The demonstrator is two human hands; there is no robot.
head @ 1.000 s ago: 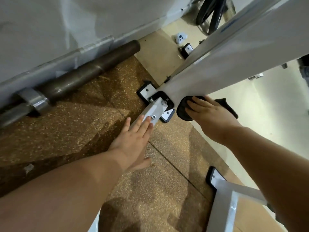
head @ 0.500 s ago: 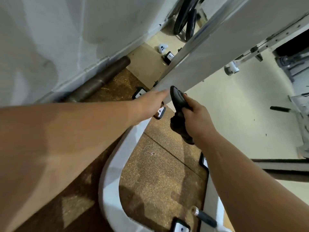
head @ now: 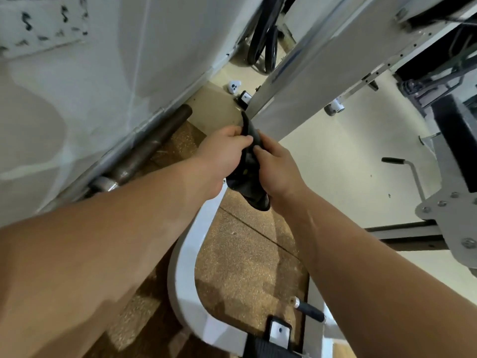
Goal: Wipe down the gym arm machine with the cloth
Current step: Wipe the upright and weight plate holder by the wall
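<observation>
White steel beam (head: 322,73) of the arm machine slants across the upper right, the largest thing in view. Below its lower end, a curved white base tube (head: 184,267) sweeps over speckled brown matting (head: 245,267). Left of the beam, a dark barbell (head: 154,148) lies along the foot of the wall (head: 116,73).

Just under the beam's lower end, two bare hands meet. The left hand (head: 224,151) pinches the upper part of a black cloth (head: 247,166) with curled fingers. The right hand (head: 277,169) grips it lower down, thumb on top.

The cloth is bunched between them in the air, probably being refolded to a fresh face before wiping. Its long axis runs up and down the view, with the pointed tip toward the beam's edge and the loose end hanging toward the base tube. Whether the tip touches the beam cannot be told.
</observation>
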